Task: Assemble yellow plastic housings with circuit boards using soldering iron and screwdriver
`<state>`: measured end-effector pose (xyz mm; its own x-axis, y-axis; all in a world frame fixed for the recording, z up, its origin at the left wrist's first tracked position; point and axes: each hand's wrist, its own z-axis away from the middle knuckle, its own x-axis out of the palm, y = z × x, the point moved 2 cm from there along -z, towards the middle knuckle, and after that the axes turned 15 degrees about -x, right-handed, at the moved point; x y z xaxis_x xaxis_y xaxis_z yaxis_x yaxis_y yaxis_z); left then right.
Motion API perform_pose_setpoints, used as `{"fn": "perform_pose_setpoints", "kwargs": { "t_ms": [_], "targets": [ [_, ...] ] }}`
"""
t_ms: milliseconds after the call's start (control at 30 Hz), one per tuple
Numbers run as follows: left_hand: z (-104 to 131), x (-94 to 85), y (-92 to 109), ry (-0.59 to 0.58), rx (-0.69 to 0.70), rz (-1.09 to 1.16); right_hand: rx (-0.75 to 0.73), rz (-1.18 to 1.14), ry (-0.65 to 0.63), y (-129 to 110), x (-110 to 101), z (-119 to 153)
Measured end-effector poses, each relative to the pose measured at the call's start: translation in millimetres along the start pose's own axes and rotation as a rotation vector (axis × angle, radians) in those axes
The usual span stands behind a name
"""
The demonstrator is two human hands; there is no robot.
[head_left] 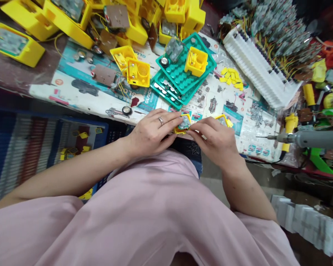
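Note:
At the table's front edge, my left hand (152, 133) holds a small yellow housing (180, 130) between its fingers and thumb. A grey circuit part (185, 121) sits inside this housing. My right hand (215, 138) has its thumb and fingertips pinched at the housing's right side; what they grip, if anything, is too small to tell. Just beyond my right fingers lies another yellow piece (224, 120), partly hidden by that hand.
Green trays (172, 70) with round metal pieces stand ahead, a yellow housing (197, 62) on top. Yellow housings pile up at the back left. A white rack (261, 70) and an electric screwdriver (316, 139) are at the right. A blue crate (102, 133) stands below left.

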<state>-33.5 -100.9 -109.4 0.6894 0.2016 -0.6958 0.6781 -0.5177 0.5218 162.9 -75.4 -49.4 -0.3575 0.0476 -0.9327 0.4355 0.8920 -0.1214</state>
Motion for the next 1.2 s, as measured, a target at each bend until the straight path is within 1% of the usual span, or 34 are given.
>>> {"fn": "perform_pose_setpoints", "kwargs": {
  "t_ms": [167,267,333,467,667,700,767,833,900,967,1033,1100,1200],
  "targets": [
    [0.6,1.6,-0.8,0.046,0.031,0.023,0.068,-0.019,0.134,-9.8,6.4,0.1],
    [0.8,2.2,-1.4,0.051,0.02,0.013,0.094,0.011,0.165,-15.0,8.9,1.3],
    [1.2,2.5,-1.7,0.06,0.03,0.008,0.082,0.053,0.176,-18.3,9.6,2.8],
    [2.9,4.5,-3.4,0.045,0.037,0.001,0.028,0.183,0.133,-27.2,11.8,7.9],
    [4.0,6.4,-5.0,0.05,0.055,-0.033,-0.019,0.315,0.006,-41.1,13.3,11.9],
    [4.0,6.5,-5.3,0.051,0.059,-0.04,-0.038,0.325,0.002,-40.4,11.4,11.4],
    [4.3,6.9,-6.0,0.043,0.06,-0.025,-0.055,0.266,0.052,-34.1,5.1,9.7],
    [5.1,7.2,-6.9,0.036,0.058,0.012,-0.017,0.115,0.133,-22.2,-1.5,7.3],
    [6.0,6.9,-7.2,0.049,0.058,0.023,0.038,-0.063,0.156,-8.5,-4.1,3.6],
    [6.2,5.7,-6.6,0.07,0.052,-0.024,0.041,-0.199,0.098,2.4,-1.2,-1.1],
    [5.3,4.1,-5.1,0.078,0.045,-0.09,-0.002,-0.27,0.015,9.4,4.2,-5.7],
    [4.3,2.5,-3.3,0.089,0.051,-0.114,-0.048,-0.279,-0.048,13.7,8.3,-9.1],
    [4.3,1.7,-2.2,0.137,0.084,-0.091,-0.099,-0.24,-0.079,17.5,8.3,-12.9]
  ]
}}
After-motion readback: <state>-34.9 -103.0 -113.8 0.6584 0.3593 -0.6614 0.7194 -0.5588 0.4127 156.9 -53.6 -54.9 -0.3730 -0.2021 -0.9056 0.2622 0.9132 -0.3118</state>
